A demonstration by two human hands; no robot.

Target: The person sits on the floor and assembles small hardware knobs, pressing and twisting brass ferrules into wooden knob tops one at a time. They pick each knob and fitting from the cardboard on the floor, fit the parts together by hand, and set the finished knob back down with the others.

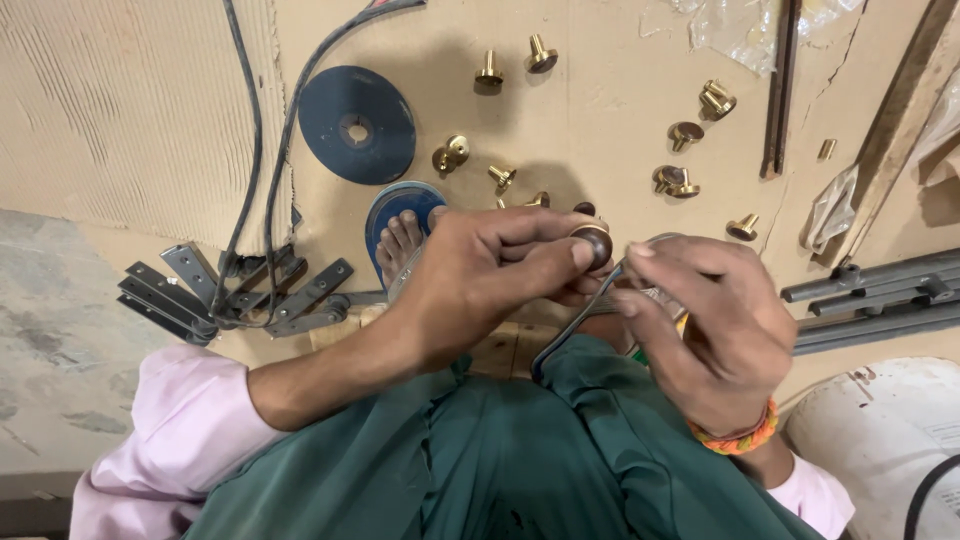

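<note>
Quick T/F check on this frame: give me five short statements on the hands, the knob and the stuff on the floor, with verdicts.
1. The left hand pinches a round dark knob at its fingertips. True.
2. The right hand is empty. False: it holds a thin metal tool against the knob.
3. Loose brass knobs lie scattered on the cardboard. True.
4. The dark abrasive disc sits on the person's lap. False: it lies flat on the cardboard, beyond the foot.
5. The orange wristband is on the left wrist. False: it is on the right.
</note>
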